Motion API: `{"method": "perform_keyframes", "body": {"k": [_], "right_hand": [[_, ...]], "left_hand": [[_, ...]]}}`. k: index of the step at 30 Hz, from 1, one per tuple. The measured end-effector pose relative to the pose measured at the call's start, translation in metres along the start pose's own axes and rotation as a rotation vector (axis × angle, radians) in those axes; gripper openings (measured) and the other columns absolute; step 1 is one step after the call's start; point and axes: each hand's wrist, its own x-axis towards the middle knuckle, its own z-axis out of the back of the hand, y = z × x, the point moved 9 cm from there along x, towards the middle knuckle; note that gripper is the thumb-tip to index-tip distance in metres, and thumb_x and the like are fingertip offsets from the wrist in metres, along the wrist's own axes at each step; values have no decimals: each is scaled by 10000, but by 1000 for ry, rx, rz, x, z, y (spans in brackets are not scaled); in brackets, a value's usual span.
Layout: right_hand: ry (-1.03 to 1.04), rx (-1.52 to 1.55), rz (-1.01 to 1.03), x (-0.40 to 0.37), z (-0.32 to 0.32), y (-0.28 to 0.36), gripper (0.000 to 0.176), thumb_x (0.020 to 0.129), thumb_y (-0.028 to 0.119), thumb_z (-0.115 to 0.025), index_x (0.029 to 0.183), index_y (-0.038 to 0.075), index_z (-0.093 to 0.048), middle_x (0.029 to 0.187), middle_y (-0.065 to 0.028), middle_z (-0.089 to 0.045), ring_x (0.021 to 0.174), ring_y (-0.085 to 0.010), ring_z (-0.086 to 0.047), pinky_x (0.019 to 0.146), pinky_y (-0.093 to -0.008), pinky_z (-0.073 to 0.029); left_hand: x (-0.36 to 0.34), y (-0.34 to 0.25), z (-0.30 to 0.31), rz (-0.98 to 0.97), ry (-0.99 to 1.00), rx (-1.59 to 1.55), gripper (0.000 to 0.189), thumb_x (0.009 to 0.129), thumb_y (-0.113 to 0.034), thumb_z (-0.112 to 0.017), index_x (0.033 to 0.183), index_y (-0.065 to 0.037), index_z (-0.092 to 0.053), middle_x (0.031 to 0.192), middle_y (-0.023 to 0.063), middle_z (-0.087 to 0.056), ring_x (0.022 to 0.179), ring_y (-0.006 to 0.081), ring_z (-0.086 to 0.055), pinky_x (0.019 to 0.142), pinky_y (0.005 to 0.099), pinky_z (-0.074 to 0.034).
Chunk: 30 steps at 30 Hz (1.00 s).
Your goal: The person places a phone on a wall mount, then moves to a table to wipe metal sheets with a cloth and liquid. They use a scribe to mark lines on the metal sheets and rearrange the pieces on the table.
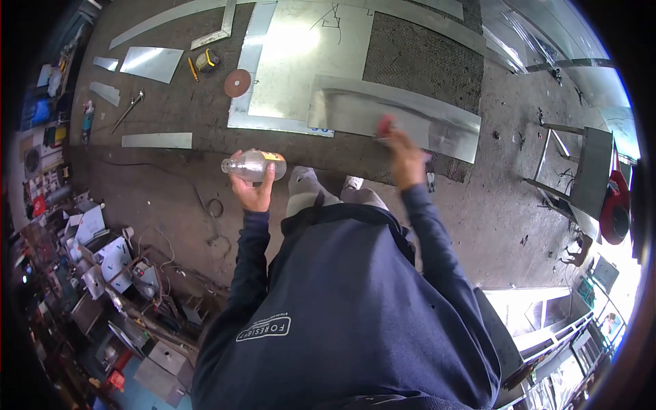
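Observation:
My left hand [254, 191] is wrapped round a clear bottle [253, 166] with a yellow label, tilted on its side in front of the table's edge. My right hand [405, 158], blurred by motion, holds a small red thing [386, 126] over a long shiny metal strip [437, 128]. The red thing is too blurred to make out in detail. Under the strip's left end lies a larger bright metal sheet [301, 61] with dark marks drawn on it.
On the table [157, 109] lie a brown disc [238, 83], a tape measure [207, 60], an orange pencil [193, 69], a metal square [222, 31] and metal offcuts [151, 63]. A metal stand [591, 171] is at the right. A cable [198, 188] trails on the floor.

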Motion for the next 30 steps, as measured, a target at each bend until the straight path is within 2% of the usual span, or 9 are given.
{"method": "perform_keyframes", "body": {"k": [3,9,12,18,20,23,25,27,30], "right_hand": [[49,17,196,26,-49,97,467,817,-13,-529,1264,87,-621,1361,-95,-585,1304,-263,-512,1097,-412,-393],[8,-211,-29,1,28,0,478,855,-23,-522,1307,108,-605,1395,-67,-566,1324,-259,-500,1089,-424,-386],[-56,-196,15,7,7,12,468,879,-15,-514,1322,111,-592,1415,-74,-546,1345,-258,-477,1109,-430,-364],[-32,-112,219,120,-72,95,516,825,3,-544,1332,98,-567,1415,-99,-540,1321,-275,-495,1112,-440,-366],[243,-36,299,105,-130,132,489,830,10,-511,1311,64,-577,1402,-106,-548,1354,-263,-457,1127,-414,-356],[466,278,580,71,-131,184,500,813,-20,-511,1305,45,-571,1409,-120,-537,1366,-262,-441,1137,-418,-351],[400,247,559,92,-94,180,538,785,-65,-505,1306,52,-570,1399,-129,-545,1355,-271,-457,1138,-427,-357],[84,271,264,135,-62,147,566,758,-88,-508,1296,68,-587,1377,-126,-567,1333,-288,-483,1138,-453,-352],[228,-103,307,106,-107,155,551,754,-73,-528,1279,73,-610,1335,-141,-596,1290,-314,-524,1113,-475,-373]], "left_hand": [[-1,-2,-1,28,-44,-19,737,789,-57,-796,1376,-36,-350,1289,198,-535,1195,265,-546,1025,395,-465],[-6,-4,16,41,-76,0,747,786,-62,-799,1380,-34,-346,1293,203,-529,1189,266,-546,1023,404,-466],[-11,-2,30,8,-107,31,750,784,-63,-798,1381,-33,-345,1293,206,-529,1188,267,-546,1022,402,-468],[-3,3,48,62,-178,33,761,772,-97,-820,1371,8,-363,1257,187,-567,1149,242,-562,978,369,-477],[6,8,56,74,-173,62,758,771,-100,-820,1368,10,-366,1254,184,-571,1145,236,-562,970,360,-477],[25,16,62,19,-128,91,743,790,-55,-787,1384,-20,-343,1273,183,-549,1156,245,-564,994,376,-470],[38,23,71,54,-138,42,752,782,-42,-789,1385,-17,-341,1272,180,-550,1149,240,-567,993,372,-471],[51,26,80,82,-151,29,762,776,-36,-792,1388,-17,-338,1273,178,-550,1150,237,-567,993,369,-472],[81,37,92,93,-156,0,769,762,-28,-802,1384,-13,-351,1266,169,-559,1139,224,-574,983,357,-480]]}}
